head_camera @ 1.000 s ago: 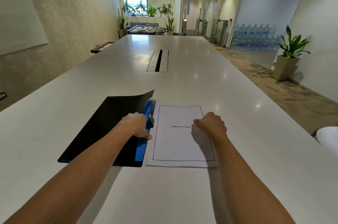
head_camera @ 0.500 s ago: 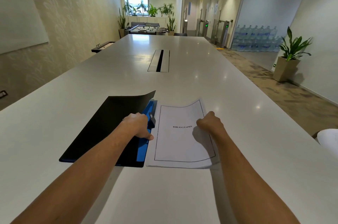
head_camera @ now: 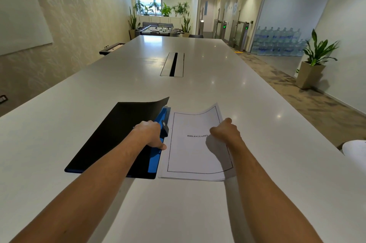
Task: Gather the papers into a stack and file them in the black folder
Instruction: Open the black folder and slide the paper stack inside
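Note:
The black folder lies open on the white table, its cover folded out to the left and a blue spine strip with a black clip along its right edge. A stack of white papers, top sheet headed "BIBLIOGRAPHY", lies right of the spine. My left hand presses on the blue strip beside the clip. My right hand grips the right edge of the top sheet, whose far right corner is lifted and curled.
A metal cable slot sits in the table's middle beyond the folder. A white round object shows at the right edge. A potted plant stands on the floor to the right. A wall runs along the left side.
My right hand has closed on the top sheet's right edge and lifted it, so the far right corner now curls up. My left hand stays on the blue strip.

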`<control>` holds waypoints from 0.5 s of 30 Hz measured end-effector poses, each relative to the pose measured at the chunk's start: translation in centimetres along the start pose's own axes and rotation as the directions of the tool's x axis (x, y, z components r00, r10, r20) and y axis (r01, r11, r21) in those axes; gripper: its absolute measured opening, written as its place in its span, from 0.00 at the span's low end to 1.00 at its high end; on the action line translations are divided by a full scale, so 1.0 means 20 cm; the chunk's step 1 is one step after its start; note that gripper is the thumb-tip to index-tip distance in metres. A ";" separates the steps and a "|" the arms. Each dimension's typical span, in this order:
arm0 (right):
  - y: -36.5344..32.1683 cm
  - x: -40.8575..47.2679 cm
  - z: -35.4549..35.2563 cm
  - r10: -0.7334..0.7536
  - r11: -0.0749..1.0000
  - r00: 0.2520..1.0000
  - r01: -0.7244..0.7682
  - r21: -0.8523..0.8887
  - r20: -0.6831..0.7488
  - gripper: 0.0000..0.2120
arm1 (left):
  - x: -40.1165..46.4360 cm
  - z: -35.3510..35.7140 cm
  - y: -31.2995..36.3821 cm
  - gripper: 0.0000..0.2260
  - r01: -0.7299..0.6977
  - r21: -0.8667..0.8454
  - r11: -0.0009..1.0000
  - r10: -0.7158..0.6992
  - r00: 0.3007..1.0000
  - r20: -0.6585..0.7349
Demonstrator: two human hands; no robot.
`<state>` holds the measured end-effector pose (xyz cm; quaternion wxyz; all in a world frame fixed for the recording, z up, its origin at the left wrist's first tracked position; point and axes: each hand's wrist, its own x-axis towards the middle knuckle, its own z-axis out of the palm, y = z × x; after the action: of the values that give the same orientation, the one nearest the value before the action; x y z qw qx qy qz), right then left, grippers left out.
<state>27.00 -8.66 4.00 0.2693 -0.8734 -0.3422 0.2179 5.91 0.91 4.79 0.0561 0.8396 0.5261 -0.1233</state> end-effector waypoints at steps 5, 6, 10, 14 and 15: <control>0.05 0.01 -0.01 0.005 0.985 1.000 -0.009 0.173 0.023 0.27 | 0.00 0.00 0.00 0.29 0.003 0.014 1.000 -0.002 1.000 -0.008; 0.07 0.02 -0.03 0.009 0.967 0.999 -0.022 0.254 0.051 0.27 | 0.00 0.00 0.00 0.29 0.000 0.015 1.000 0.000 1.000 -0.007; 0.13 0.02 -0.09 0.051 0.859 0.967 -0.170 0.483 0.249 0.17 | 0.00 0.00 0.00 0.28 -0.002 0.017 1.000 0.002 1.000 0.001; 0.15 0.03 -0.09 0.041 0.842 0.967 -0.170 0.512 0.252 0.20 | -0.01 0.00 0.00 0.28 0.002 0.011 1.000 -0.002 1.000 0.009; 0.15 0.02 -0.08 0.040 0.847 0.968 -0.165 0.505 0.248 0.22 | -0.01 0.00 0.00 0.28 0.002 0.011 1.000 -0.002 1.000 0.009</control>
<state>29.67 -10.70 3.38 0.4427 -0.7539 -0.2515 0.4152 5.81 0.85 4.86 0.0537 0.8389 0.5258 -0.1300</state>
